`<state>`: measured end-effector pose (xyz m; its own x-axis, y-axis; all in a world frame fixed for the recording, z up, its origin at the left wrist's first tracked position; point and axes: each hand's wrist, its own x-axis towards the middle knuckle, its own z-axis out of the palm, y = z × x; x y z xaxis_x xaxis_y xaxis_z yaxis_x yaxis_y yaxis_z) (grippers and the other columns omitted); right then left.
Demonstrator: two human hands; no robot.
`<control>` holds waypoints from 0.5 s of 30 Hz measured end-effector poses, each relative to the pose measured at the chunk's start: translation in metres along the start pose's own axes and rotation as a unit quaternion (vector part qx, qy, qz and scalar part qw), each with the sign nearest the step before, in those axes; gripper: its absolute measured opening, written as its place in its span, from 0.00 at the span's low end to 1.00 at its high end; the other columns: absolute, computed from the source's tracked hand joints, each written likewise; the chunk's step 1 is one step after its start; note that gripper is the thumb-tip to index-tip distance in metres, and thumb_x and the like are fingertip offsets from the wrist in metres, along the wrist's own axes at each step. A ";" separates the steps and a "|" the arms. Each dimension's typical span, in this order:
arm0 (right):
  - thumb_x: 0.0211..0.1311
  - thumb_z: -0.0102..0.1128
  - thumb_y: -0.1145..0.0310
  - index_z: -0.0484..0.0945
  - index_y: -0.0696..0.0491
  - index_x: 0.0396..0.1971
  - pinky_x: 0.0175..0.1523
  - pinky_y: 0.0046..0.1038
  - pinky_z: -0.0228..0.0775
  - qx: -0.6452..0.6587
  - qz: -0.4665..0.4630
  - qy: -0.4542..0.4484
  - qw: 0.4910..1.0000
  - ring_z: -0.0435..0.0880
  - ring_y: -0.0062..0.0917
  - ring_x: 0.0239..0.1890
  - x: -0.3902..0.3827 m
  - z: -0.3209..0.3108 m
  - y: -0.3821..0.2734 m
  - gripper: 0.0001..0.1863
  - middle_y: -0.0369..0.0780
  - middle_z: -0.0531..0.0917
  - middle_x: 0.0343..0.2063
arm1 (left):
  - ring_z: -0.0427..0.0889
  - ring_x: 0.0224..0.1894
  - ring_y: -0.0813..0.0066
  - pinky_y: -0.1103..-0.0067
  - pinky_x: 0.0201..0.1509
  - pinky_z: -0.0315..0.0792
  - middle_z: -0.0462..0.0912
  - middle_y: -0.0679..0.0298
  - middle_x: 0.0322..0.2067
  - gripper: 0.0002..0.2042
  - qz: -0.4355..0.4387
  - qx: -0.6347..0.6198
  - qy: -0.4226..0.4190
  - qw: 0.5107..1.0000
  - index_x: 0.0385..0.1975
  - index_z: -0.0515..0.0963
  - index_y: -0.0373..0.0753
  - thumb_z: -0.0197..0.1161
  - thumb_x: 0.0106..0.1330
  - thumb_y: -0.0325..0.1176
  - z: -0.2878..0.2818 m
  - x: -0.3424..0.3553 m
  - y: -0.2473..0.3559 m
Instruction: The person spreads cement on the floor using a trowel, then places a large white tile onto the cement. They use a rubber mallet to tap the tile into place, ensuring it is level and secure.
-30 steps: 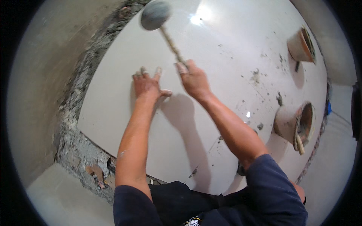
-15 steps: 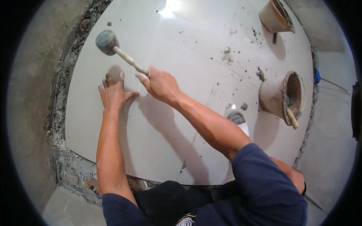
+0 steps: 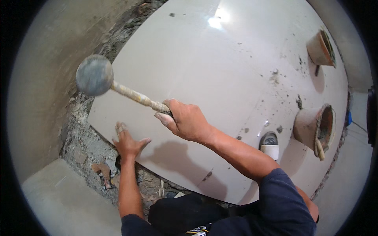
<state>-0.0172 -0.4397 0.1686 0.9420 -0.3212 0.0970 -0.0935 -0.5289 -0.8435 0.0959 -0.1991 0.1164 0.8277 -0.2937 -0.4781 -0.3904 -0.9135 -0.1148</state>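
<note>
A rubber mallet [image 3: 94, 75] with a dark grey round head and a pale, stained handle is raised above the floor. My right hand [image 3: 188, 120] is closed round the lower end of its handle. Under it lie large glossy cream floor tiles [image 3: 189, 74]. My left hand [image 3: 128, 142] rests spread on the tile near its left front corner, fingers apart, holding nothing. The mallet head hangs beyond the tile's left edge in the picture, well clear of my left hand.
Two mortar-stained buckets, one nearer [image 3: 307, 124] with a wooden handle [image 3: 320, 150] sticking out and one farther [image 3: 319, 49], stand at right. A slipper [image 3: 269, 145] is on the tile. Rough rubble [image 3: 84, 143] and a plastic fork [image 3: 161, 188] lie along the tile edges, by bare walls.
My left hand has shifted toward me, to the tile's near left corner. The mallet has come nearer the camera, its head farther left and lower in view. The view itself has turned.
</note>
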 end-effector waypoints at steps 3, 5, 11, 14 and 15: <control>0.66 0.54 0.51 0.72 0.55 0.35 0.32 0.45 0.72 -0.088 0.100 -0.134 0.982 0.81 0.47 0.26 0.017 0.029 0.004 0.20 0.47 0.81 0.25 | 0.44 0.75 0.60 0.48 0.71 0.45 0.47 0.52 0.72 0.62 0.036 -0.025 0.027 0.999 0.69 0.51 0.30 0.71 0.39 0.67 0.006 0.002 -0.003; 0.66 0.52 0.49 0.71 0.55 0.33 0.33 0.46 0.72 -0.167 0.173 -0.194 0.951 0.81 0.47 0.27 0.021 0.043 0.001 0.21 0.48 0.81 0.24 | 0.45 0.75 0.59 0.48 0.71 0.45 0.47 0.51 0.72 0.63 0.033 -0.038 0.018 0.999 0.69 0.50 0.30 0.72 0.37 0.67 0.007 0.004 -0.002; 0.66 0.51 0.47 0.71 0.56 0.34 0.36 0.48 0.73 -0.122 0.138 -0.212 0.960 0.82 0.50 0.30 0.027 0.066 -0.007 0.23 0.52 0.82 0.24 | 0.44 0.75 0.58 0.47 0.71 0.44 0.46 0.49 0.72 0.65 0.050 -0.055 0.034 0.997 0.70 0.49 0.30 0.69 0.36 0.70 0.008 0.001 -0.006; 0.67 0.51 0.48 0.72 0.56 0.35 0.37 0.49 0.73 -0.146 0.137 -0.182 0.963 0.82 0.51 0.31 0.039 0.074 -0.002 0.23 0.52 0.81 0.24 | 0.47 0.74 0.57 0.47 0.70 0.46 0.48 0.51 0.72 0.62 0.036 -0.068 0.013 0.997 0.69 0.53 0.31 0.70 0.38 0.68 0.008 0.003 -0.007; 0.67 0.50 0.47 0.72 0.56 0.34 0.38 0.48 0.73 -0.144 0.125 -0.164 0.968 0.82 0.50 0.31 0.041 0.078 -0.002 0.23 0.52 0.82 0.24 | 0.46 0.74 0.58 0.48 0.70 0.45 0.48 0.51 0.72 0.61 0.054 -0.071 0.014 0.996 0.69 0.53 0.31 0.70 0.38 0.68 0.009 0.004 -0.008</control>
<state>0.0470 -0.3906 0.1334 0.9259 -0.2255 -0.3031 -0.3725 -0.6790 -0.6327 0.0989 -0.1910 0.1078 0.7957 -0.3980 -0.4566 -0.4178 -0.9064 0.0620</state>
